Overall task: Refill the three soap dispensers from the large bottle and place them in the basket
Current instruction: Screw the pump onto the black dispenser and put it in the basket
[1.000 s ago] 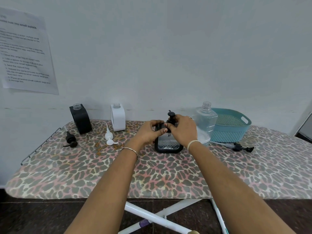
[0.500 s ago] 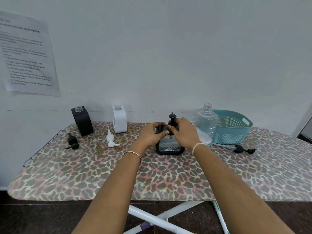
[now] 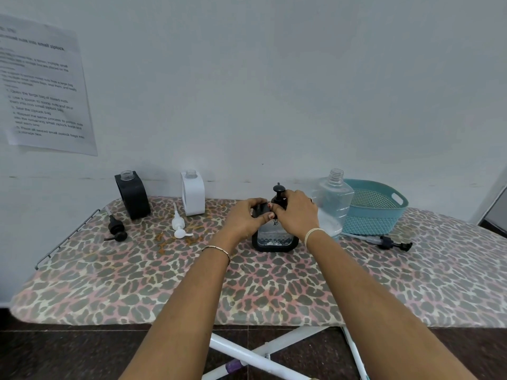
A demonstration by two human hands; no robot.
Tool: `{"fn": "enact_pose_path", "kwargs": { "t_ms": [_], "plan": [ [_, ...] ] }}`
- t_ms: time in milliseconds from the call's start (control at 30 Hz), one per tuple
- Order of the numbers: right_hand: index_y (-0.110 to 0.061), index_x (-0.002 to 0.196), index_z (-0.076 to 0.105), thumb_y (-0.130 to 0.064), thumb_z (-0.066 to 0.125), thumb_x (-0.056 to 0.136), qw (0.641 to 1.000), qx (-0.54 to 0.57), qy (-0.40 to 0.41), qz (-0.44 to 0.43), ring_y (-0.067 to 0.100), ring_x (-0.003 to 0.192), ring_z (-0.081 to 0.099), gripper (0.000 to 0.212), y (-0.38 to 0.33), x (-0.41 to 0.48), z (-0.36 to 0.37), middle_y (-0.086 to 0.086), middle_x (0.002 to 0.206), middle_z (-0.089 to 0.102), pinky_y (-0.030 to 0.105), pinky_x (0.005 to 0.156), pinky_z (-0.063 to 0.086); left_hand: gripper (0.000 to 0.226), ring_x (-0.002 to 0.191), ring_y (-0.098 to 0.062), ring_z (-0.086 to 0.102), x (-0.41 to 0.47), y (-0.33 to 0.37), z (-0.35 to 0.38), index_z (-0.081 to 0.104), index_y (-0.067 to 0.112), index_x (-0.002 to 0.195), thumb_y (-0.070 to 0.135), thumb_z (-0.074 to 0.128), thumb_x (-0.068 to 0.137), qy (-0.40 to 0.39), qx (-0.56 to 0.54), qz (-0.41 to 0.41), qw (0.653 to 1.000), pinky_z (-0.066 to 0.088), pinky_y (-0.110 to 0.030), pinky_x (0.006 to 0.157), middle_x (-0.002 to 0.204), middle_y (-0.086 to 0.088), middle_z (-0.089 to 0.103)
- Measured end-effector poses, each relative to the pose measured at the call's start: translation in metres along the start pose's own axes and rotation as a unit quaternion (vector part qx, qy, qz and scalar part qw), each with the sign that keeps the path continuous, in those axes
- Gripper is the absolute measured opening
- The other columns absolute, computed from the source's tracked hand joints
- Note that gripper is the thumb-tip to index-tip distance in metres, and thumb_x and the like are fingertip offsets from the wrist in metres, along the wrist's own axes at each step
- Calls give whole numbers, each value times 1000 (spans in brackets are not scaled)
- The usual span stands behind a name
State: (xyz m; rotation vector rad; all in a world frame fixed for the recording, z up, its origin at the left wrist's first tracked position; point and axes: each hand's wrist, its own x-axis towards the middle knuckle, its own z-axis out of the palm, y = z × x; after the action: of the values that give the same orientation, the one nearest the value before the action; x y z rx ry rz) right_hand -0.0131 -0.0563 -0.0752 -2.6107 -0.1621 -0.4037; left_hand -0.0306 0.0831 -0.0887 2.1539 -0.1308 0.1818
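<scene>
Dispenser [image 3: 274,237] upright before us: our left hand [image 3: 247,218] grips its shoulder, our right hand [image 3: 298,215] curls round the black pump [image 3: 278,190].

A printed sheet [image 3: 46,89] on the wall [image 3: 274,78] has a heading ending "nuts into small ziplock" and steps including "Open the large bag of mixed nuts" and "Seal the ziplock bag", while the mark on the soap dispenser [image 3: 274,237] is too small to read.
</scene>
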Motion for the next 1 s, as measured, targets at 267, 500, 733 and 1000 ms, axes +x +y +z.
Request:
{"fn": "enact_pose_path", "kwargs": {
  "t_ms": [267, 500, 733, 1000],
  "plan": [
    [-15, 134, 48, -37, 51, 95, 997, 40, -53, -27, 34, 118, 45, 44, 14, -4, 6, 14, 124, 52, 44, 99, 38, 57, 127, -21, 50, -4, 4, -6, 47, 15, 140, 30, 67, 88, -58, 19, 6, 998, 40, -32, 105, 137, -5, 55],
    [-13, 142, 35, -26, 61, 92, 970, 213, -111, -20, 23, 124, 48, 58, 24, -22, -7, 7, 134, 53, 43, 107, 38, 57, 118, -21, 56, -9, 2, -7, 51, 19, 135, 22, 74, 82, -43, 48, 42, 997, 44, -37, 103, 130, -3, 60],
    [-10, 137, 42, -7, 74, 80, 941, 315, -121, -5, 18, 115, 54, 66, 39, -34, -18, 5, 124, 56, 25, 98, 43, 56, 122, -19, 54, -22, 13, -15, 49, 18, 137, 18, 70, 85, -55, 39, 63, 996, 39, -23, 97, 134, 0, 56],
    [-8, 121, 58, -8, 84, 67, 875, 459, -148, 48, 20, 104, 66, 59, 61, -55, -50, 7, 111, 69, 26, 85, 54, 52, 117, -17, 56, -38, 39, -19, 53, 27, 133, 17, 71, 85, -132, -87, 43, 987, 58, -32, 82, 129, 3, 58]
  ]
}}
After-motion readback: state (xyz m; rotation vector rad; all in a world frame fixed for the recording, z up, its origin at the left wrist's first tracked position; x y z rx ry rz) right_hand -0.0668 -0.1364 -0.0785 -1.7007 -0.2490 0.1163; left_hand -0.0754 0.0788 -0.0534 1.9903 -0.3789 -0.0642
